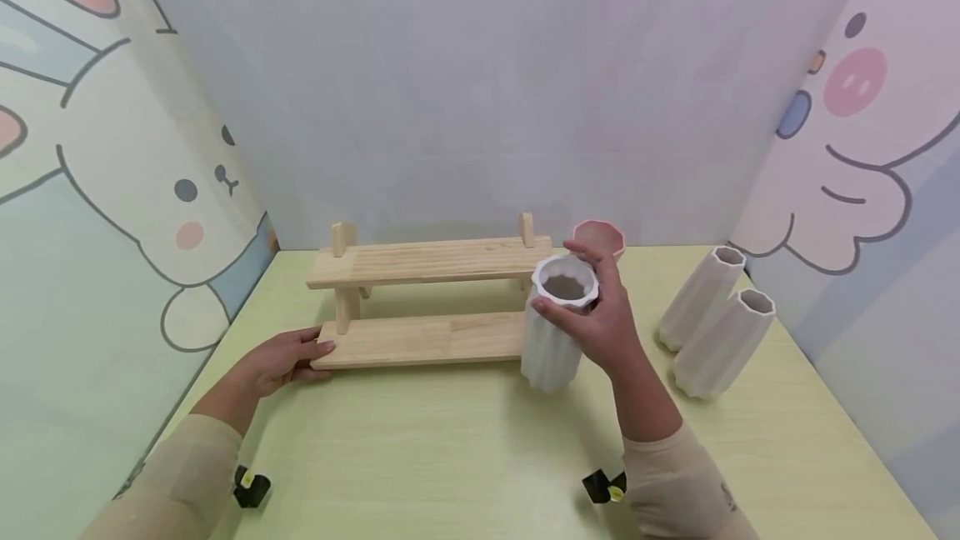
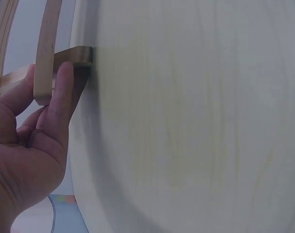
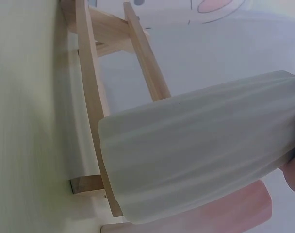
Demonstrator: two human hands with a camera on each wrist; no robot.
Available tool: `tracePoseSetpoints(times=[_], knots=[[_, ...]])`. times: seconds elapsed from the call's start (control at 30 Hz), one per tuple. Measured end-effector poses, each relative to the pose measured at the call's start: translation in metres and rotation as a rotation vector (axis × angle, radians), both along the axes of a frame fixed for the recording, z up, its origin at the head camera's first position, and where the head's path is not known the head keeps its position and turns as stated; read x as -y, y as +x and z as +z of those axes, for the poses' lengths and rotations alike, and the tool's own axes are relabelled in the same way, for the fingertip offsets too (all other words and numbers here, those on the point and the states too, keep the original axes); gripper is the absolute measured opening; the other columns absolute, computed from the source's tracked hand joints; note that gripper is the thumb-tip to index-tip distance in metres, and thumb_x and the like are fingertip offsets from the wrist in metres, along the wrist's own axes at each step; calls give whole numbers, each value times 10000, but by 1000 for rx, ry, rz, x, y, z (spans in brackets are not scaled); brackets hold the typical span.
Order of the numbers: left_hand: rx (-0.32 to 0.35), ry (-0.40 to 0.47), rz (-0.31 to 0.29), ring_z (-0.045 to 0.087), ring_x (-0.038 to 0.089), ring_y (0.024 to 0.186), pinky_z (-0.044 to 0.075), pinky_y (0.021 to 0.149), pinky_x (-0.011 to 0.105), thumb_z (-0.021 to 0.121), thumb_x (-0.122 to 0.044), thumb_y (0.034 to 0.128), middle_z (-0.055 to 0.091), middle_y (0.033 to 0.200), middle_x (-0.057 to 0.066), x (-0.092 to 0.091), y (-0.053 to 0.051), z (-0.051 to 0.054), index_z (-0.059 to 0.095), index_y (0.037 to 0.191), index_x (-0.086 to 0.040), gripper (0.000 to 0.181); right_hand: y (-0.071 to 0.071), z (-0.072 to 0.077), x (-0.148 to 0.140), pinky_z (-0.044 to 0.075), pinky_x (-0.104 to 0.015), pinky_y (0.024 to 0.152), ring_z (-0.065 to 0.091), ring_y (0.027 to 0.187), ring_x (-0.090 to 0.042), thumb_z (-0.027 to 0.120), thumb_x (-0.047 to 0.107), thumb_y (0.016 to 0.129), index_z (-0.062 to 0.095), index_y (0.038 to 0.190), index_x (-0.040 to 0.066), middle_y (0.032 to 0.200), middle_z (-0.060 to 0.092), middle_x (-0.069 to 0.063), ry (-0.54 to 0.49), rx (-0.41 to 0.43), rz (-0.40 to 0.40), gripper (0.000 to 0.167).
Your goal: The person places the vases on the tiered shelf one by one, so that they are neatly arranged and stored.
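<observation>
A two-tier wooden shelf [image 1: 420, 342] stands on the table. My left hand [image 1: 281, 361] grips the left end of its lower board; the left wrist view shows thumb and fingers on either side of the board end [image 2: 44, 77]. My right hand [image 1: 609, 319] holds a white fluted vase [image 1: 550, 352] around its rim, opening up. That vase is in front of the shelf's right end and hides part of it. In the right wrist view the vase base [image 3: 123, 165] overlaps the lower board; whether they touch I cannot tell. Behind it is a pink vase [image 1: 602, 234].
Two more white vases, one nearer [image 1: 722, 348] and one farther [image 1: 701, 298], stand on the right of the pale green table [image 1: 420, 457]. A grey backdrop [image 1: 480, 107] rises behind, with cartoon-printed panels [image 1: 127, 173] at the sides. Small black pieces [image 1: 251, 488] show beside the forearms.
</observation>
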State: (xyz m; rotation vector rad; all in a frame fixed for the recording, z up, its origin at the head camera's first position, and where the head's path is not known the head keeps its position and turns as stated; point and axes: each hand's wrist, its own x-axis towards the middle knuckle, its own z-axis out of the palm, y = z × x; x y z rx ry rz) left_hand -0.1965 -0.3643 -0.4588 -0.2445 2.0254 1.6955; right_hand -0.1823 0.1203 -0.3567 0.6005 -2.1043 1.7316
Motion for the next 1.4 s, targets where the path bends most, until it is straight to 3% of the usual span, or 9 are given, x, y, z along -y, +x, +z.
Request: tracePoseSetpoints(times=[0.53, 0.77, 1.1, 1.4], knots=[[-1, 9, 13, 667, 156, 1043, 575, 910, 373, 651, -277, 963, 467, 1410, 260, 3, 5, 1, 115, 1567, -8, 851, 3, 1, 17, 559, -332, 766, 605, 973, -247, 855, 39, 712, 476, 1368, 174, 1123, 613, -91, 37, -35, 56, 769], [-5, 8, 14, 660, 153, 1054, 574, 913, 370, 638, -271, 972, 427, 1439, 288, 4, 5, -1, 102, 1569, -11, 844, 5, 0, 24, 550, -286, 789, 607, 986, -197, 858, 14, 708, 470, 1363, 151, 1131, 607, -77, 31, -45, 112, 774], [-3, 12, 9, 657, 166, 1060, 575, 915, 377, 626, -257, 980, 440, 1422, 289, 6, 9, -1, 97, 1571, -15, 829, 14, -3, 35, 557, -286, 781, 622, 969, -228, 847, -22, 701, 453, 1365, 118, 1115, 619, -92, 20, -44, 171, 784], [-5, 20, 1, 642, 188, 1087, 573, 922, 390, 636, -276, 974, 410, 1445, 301, 2, 2, -4, 113, 1572, -24, 833, 18, -8, 43, 562, -288, 759, 617, 950, -208, 839, -45, 703, 446, 1362, 112, 1125, 601, -85, 12, -48, 227, 784]])
